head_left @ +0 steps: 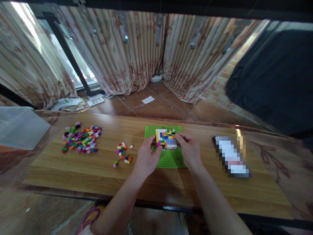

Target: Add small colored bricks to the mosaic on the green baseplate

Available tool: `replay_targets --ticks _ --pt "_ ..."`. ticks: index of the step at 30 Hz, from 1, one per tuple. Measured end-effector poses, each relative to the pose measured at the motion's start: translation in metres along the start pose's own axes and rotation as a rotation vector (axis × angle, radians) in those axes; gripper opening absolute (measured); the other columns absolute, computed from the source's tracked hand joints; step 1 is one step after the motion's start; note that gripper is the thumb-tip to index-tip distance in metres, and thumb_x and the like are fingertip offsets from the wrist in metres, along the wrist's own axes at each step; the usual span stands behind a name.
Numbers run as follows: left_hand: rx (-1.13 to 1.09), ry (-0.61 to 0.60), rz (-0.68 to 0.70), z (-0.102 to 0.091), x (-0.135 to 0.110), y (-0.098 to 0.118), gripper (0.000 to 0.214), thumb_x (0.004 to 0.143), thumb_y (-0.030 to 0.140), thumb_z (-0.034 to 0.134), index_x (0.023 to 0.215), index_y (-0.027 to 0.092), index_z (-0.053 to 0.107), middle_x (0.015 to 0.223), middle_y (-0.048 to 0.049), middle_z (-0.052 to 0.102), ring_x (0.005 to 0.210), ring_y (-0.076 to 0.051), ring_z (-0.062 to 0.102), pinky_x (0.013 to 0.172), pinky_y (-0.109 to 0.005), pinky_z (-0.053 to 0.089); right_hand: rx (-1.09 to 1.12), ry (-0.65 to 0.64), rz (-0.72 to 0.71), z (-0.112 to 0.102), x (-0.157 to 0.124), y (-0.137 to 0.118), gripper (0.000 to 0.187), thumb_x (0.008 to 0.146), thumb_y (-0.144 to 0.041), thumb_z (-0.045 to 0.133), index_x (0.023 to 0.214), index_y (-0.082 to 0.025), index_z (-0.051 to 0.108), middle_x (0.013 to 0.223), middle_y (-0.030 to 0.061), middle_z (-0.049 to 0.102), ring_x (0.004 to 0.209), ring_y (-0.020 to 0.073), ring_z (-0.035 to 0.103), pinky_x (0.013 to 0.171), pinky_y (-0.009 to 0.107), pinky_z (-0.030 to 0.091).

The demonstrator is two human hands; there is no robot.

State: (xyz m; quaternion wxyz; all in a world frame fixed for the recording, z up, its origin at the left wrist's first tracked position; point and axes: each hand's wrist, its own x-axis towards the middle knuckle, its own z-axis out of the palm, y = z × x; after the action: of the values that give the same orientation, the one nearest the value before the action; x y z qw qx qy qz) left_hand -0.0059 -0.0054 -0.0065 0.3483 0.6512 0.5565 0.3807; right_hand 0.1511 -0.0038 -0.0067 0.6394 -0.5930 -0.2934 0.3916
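Note:
A small build of many-coloured toy bricks (166,139) sits over the green studded baseplate (171,160), in the middle of the wooden table. My left hand (147,157) grips the build's left side, its fingers at the far edge and its thumb at the near left corner. At the right edge, my right hand (190,150) has thumb and fingertips closed against the build. Whether a loose brick is between those fingertips is too small to tell. White, yellow, blue and lilac bricks show on the build's top.
A small group of loose bricks (121,149) lies left of the baseplate. Farther left spreads a larger brick pile (83,138), near a translucent plastic bin (22,125). To the right rests a phone (231,157), its screen blurred out. Patterned curtains (137,58) hang beyond the table (97,176).

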Motion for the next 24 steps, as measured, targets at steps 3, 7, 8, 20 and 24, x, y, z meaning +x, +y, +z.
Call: replay_targets --ticks 3,7,8,20,24 --pt "0.002 -0.005 -0.006 -0.0007 -0.0004 0.002 0.043 0.079 0.018 0.061 0.121 0.013 0.059 0.116 -0.0128 0.066 0.099 -0.023 0.064 0.09 -0.038 0.052 -0.011 0.006 0.0 0.0015 0.0004 -0.001 0.03 0.056 -0.041 0.078 0.07 -0.016 0.07 0.065 0.0007 0.067 0.056 0.0113 0.054 0.055 0.025 0.044" --pt "0.002 -0.018 -0.021 -0.002 -0.0009 0.0054 0.043 0.079 0.018 0.062 0.121 0.013 0.059 0.114 -0.0119 0.066 0.093 -0.021 0.065 0.086 -0.037 0.053 -0.008 0.012 0.001 0.0019 0.0007 -0.001 0.029 0.056 -0.04 0.078 0.07 -0.016 0.07 0.064 0.0004 0.066 0.056 0.0114 0.054 0.054 0.025 0.044" --pt "0.003 -0.014 -0.021 -0.0021 -0.0009 0.0057 0.043 0.078 0.018 0.062 0.121 0.013 0.059 0.114 -0.0119 0.066 0.094 -0.021 0.065 0.087 -0.037 0.053 -0.008 0.012 0.002 0.0017 0.0009 -0.0006 0.029 0.055 -0.039 0.078 0.07 -0.016 0.07 0.064 0.0003 0.066 0.056 0.0114 0.054 0.054 0.025 0.044" --pt "-0.02 0.02 -0.005 0.0012 -0.0003 0.0014 0.044 0.077 0.018 0.063 0.12 0.014 0.06 0.112 -0.0114 0.067 0.093 -0.021 0.065 0.084 -0.036 0.054 0.026 0.0 0.008 0.0006 0.0009 0.0057 0.031 0.057 -0.04 0.08 0.074 -0.017 0.071 0.068 -0.0002 0.067 0.059 0.0115 0.056 0.057 0.025 0.046" --pt "-0.046 -0.002 -0.021 0.0013 0.0 -0.0005 0.045 0.077 0.019 0.062 0.122 0.013 0.059 0.113 -0.0123 0.066 0.094 -0.021 0.065 0.083 -0.036 0.054 0.068 0.02 0.045 0.0014 -0.006 0.0052 0.033 0.056 -0.042 0.08 0.075 -0.017 0.07 0.066 -0.001 0.066 0.058 0.0112 0.055 0.057 0.026 0.046"
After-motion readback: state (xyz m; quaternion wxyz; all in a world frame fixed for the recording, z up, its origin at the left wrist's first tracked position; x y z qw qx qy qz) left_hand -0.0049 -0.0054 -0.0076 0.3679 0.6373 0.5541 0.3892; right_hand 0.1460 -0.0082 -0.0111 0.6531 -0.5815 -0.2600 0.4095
